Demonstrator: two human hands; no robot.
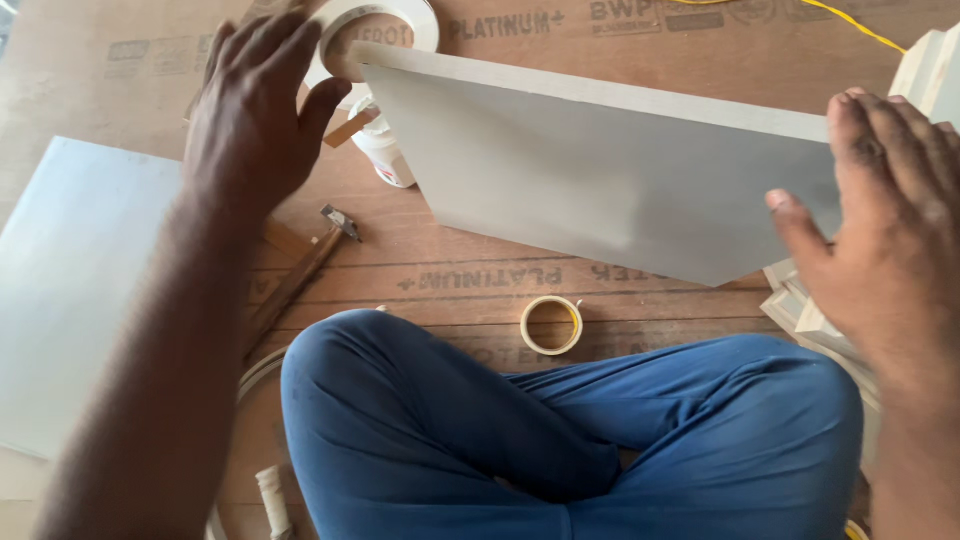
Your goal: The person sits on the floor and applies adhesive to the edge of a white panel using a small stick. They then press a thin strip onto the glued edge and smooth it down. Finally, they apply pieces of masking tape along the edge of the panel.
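Observation:
A grey rectangular board (600,170) is held tilted above the brown plywood floor (480,270), its long top edge facing away from me. My right hand (880,230) grips the board's right end, thumb on the near face and fingers over the top edge. My left hand (255,110) is raised near the board's upper left corner with fingers spread, and I cannot tell whether it touches the board. Behind that hand lies a large white tape roll (385,25).
A small yellow tape roll (552,325) lies before my crossed legs in blue trousers (560,430). A white glue bottle (385,150) and a hammer (305,265) lie left of centre. A pale sheet (70,280) lies far left. Wooden mouldings (800,310) are stacked at right.

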